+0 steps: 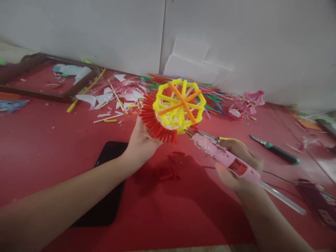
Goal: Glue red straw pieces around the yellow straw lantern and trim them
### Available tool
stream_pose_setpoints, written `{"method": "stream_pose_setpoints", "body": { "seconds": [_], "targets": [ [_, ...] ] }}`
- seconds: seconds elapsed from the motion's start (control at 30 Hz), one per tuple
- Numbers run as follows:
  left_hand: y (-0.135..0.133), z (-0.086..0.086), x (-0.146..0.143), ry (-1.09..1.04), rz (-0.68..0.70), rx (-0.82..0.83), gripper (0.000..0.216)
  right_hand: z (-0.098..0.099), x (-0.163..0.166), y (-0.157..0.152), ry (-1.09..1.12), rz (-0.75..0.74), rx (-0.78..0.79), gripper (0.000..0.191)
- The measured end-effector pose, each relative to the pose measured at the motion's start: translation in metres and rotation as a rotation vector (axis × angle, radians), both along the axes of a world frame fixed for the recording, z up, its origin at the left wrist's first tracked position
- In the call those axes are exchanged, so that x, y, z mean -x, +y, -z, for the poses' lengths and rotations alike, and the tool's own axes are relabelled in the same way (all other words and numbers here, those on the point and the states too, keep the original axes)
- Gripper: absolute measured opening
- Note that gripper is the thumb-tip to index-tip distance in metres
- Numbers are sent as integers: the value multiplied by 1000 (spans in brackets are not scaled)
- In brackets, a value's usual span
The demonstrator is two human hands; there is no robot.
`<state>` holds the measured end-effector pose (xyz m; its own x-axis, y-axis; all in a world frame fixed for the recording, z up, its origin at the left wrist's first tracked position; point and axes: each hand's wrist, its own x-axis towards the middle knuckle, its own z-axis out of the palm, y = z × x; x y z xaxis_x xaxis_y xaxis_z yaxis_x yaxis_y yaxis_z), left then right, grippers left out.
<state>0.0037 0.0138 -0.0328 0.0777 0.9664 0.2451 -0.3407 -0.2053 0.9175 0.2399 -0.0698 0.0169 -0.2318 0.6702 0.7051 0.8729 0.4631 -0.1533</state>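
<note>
Currently the left hand [141,141] is clamped on the lower left rim of a straw wheel [174,108], yellow frame w/ orange spokes and a red straw fringe, held tilted above the red counter [47,147]. Right hand [237,166] is wrapped around a pink glue gun [223,157], its nozzle just beside the wheel's bottom edge. Risk, probably: hot glue could drip onto the fingers or string across the fringe, since the nozzle sits so close. Loose red straw bits [168,173] lie below; black phone [105,185] is near the left forearm.
</note>
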Motion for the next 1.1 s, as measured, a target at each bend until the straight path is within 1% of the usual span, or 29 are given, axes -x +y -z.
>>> {"method": "stream_pose_setpoints", "body": {
  "seconds": [0.07, 0.17, 0.3, 0.4, 0.5, 0.6, 0.67, 0.77, 0.97, 1.1],
  "targets": [
    [0, 0, 0, 17, -22, 9, 61, -1, 1, 1, -2, -13, -2, 11],
    [0, 0, 0, 41, -43, -13, 62, 2, -1, 0, 19, -18, -9, 13],
    [3, 4, 2, 72, -35, -28, 62, 8, -3, -1, 42, -7, 12, 13],
    [4, 5, 3, 80, -29, -48, 62, 9, -3, 0, 38, 8, 13, 10],
    [2, 2, 1, 59, -24, -44, 63, 6, -3, 1, 43, -2, 2, 11],
    [0, -2, 0, 20, -11, -35, 67, 4, -4, 1, 14, -51, 7, 13],
    [0, -3, -1, 15, -14, -28, 66, 4, -4, 0, 25, -47, 21, 12],
    [2, -1, -1, 9, -38, -33, 63, 6, -4, -1, 72, -21, 38, 11],
    [3, 3, 0, -4, -48, -53, 65, 10, -7, 0, 87, -62, 46, 15],
    [5, 5, 0, -18, -59, -107, 65, 10, -8, 0, 58, -60, 36, 12]
  ]
}}
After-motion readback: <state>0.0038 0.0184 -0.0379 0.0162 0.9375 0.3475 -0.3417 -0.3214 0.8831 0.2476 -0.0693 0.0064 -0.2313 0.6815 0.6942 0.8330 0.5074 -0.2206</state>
